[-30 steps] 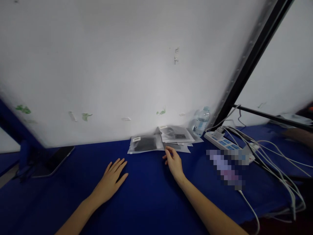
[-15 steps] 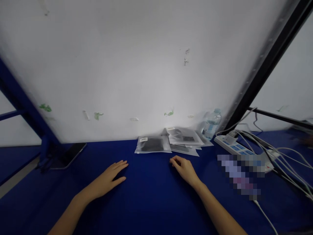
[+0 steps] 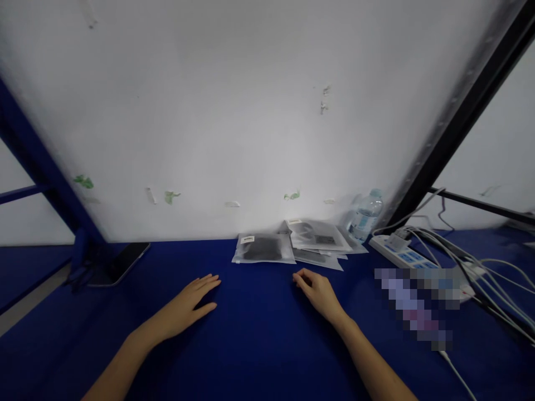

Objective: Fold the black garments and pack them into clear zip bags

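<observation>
My left hand (image 3: 187,305) rests on the blue table (image 3: 246,345), its fingers stretched out and the thumb apart, holding nothing. My right hand (image 3: 318,291) lies on the table with its fingers curled in to the thumb; whether anything small is inside cannot be made out. Just beyond it, against the wall, is a translucent zip bag (image 3: 264,248) with something dark inside and a white label. Right of this bag lies a pile of similar bags (image 3: 320,236), several overlapping. Neither hand touches the bags.
A clear water bottle (image 3: 366,216) stands behind the pile. To the right are a white power strip (image 3: 407,255) with plugs and tangled cables, and a blurred-out object (image 3: 413,309) with a white cable. A dark flat device (image 3: 127,260) lies at the left, near a blue post (image 3: 45,156).
The view has shifted slightly, moving the wall marks and table items a little to the right. Both hands keep their poses.
</observation>
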Available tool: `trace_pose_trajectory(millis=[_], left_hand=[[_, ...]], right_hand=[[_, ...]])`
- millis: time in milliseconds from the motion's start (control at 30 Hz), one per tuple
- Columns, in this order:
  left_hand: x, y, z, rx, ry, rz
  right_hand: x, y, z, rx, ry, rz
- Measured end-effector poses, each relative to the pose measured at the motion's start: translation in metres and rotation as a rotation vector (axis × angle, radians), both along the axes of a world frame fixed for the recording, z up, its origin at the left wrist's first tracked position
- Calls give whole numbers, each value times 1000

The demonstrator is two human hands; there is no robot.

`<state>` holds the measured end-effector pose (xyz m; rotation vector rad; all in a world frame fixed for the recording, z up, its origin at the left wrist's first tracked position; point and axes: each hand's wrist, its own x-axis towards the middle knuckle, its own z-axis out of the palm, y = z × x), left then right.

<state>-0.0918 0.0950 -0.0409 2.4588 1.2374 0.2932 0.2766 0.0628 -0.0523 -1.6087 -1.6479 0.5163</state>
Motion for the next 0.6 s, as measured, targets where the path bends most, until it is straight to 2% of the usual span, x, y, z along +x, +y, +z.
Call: trace_pose_trajectory(millis=[600], left_hand=[[0,-1,2,20,-22,-20]], right_hand=[[0,-1,1,-17,10,-3]])
